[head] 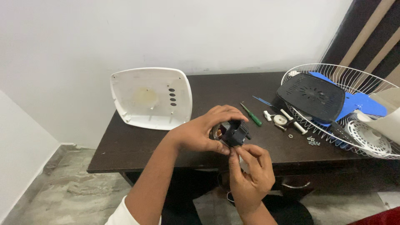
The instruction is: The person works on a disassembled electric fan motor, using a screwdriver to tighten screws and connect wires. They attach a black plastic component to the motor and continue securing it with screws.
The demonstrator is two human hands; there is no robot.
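Head view shows 2 bare hands above the front edge of a dark brown tabletop [137,146]. The left hand [204,131] is wrapped around a small black motor unit [234,132], fingers curled over its top and thumb under it, so the unit is lifted above the tabletop and not resting on it. Some copper-coloured metal is visible inside the unit, near the palm. The right hand [250,175] comes from below, with fingertips pinched together and touching the lower edge of the motor unit; I cannot tell if it pinches any small part.

Behind the hands, a white plastic cover [150,98] leans tilted at the wall, with 4 dark holes in 1 column. A green screwdriver [251,115] lies on the tabletop just beside the left hand's fingers. Further right are some white plastic pins [287,118] and a small group of screws [312,141]. At the right end lies a white wire fan guard [333,71], and in it sit a black vented cover [311,98] and a blue fan blade [366,104]
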